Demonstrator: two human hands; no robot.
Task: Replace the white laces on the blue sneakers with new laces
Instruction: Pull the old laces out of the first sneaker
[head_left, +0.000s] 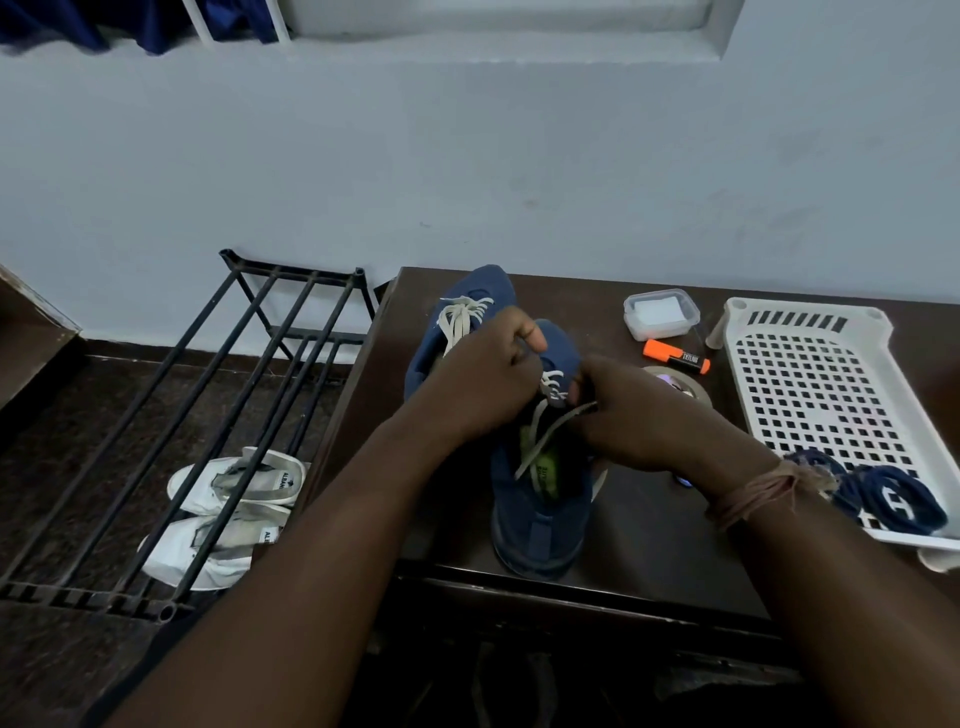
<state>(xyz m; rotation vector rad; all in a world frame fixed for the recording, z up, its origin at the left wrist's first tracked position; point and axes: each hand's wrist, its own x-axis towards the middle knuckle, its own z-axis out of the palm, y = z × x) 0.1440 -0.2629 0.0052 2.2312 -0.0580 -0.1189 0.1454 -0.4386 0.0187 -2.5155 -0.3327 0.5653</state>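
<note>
1. While I watch from the far end of the head view, the left edge shows a black metal rack (171, 431) on the dark floor, with a pair of white slip-on shoes (228, 514) lying under its bars, well apart from the work.
2. On the dark tabletop (649, 551), the far blue sneaker (467, 306) sits behind my hands, its white laces (460, 317) not yet undone.
3. My left hand (488, 374) curls its fingers around the upper of the near blue sneaker (540, 499), I judge to steady it while the lace comes out.
4. My right hand (639, 415) pinches the loose white lace (550, 431) just above the open throat; I read this as pulling it free of the eyelets, so the task is at an early stage.
5. Beyond my right hand lie a clear lidded box (661, 313), an orange highlighter (675, 357) and a roll of tape (675, 382), partly hidden.
6. At the right, a white perforated tray (810, 374) holds the coiled navy laces (883, 499), kept close, presumably for threading next.
7. Behind everything rises a pale plastered wall (519, 156) with a recessed ledge on top.
</note>
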